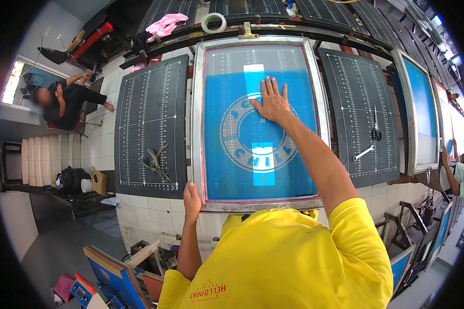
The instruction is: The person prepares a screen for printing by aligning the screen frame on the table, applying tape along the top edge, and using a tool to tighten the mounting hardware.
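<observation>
Our bare, spread-fingered right hand [274, 104], palm down, upper centre; our bare left hand [192, 202], upturned, left of centre; our right forearm [314, 154], outstretched.

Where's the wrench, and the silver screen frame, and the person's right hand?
Wrench [364, 153]: head view, middle of its shaft.
Silver screen frame [197, 118]: head view, its left bar.
Right hand [275, 105]: head view, back of the hand.

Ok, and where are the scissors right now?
In the head view, the scissors lie on the dark board right of the blue framed screen, just above the silver wrench.
</observation>
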`<state>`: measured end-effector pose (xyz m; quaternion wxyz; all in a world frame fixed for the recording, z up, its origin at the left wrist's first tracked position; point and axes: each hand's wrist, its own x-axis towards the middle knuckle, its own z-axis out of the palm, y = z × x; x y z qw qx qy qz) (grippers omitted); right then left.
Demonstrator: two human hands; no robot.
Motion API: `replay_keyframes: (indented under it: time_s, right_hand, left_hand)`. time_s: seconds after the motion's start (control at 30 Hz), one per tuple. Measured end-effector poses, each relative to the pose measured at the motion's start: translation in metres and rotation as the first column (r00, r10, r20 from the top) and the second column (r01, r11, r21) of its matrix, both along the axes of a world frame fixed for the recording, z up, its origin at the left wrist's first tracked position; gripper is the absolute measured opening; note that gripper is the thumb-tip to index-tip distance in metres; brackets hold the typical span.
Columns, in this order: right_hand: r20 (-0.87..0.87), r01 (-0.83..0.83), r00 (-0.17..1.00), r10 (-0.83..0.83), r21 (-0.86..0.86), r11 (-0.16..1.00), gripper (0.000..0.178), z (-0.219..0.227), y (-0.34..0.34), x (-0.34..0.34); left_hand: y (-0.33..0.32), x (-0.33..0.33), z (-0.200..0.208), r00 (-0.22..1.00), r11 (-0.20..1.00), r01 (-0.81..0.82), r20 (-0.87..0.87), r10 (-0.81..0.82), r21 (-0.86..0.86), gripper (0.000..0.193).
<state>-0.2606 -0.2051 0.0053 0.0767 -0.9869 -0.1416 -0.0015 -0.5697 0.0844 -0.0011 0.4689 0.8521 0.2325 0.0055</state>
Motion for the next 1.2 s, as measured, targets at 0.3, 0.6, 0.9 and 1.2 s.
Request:
replay_keyframes:
  time_s: [0.3,0.6,0.9,1.2]
  right_hand:
    - [-0.035,-0.164,0.986,0.164,-0.001,0.986,0.073,0.019,-0.027,-0.193]
    - [-0.056,-0.131,0.99,0.133,0.047,0.99,0.069,0.018,-0.04,-0.228]
    - [0.213,0.171,0.924,-0.317,0.51,0.843,0.044,0.063,-0.138,-0.243]
    - [-0.243,0.562,0.793,-0.559,0.647,0.516,0.035,0.008,-0.176,-0.294]
  left_hand:
    - [-0.001,-0.007,-0.004,0.997,0.999,-0.015,0.081,0.013,0.028,0.044]
    - [0.005,-0.006,-0.015,0.998,1.0,-0.019,0.064,0.02,-0.012,0.044]
    - [-0.001,-0.006,-0.007,0.98,0.996,-0.089,0.181,0.086,0.01,0.04]
    - [0.004,-0.006,0.008,1.0,0.975,-0.001,0.003,0.0,0.224,0.048]
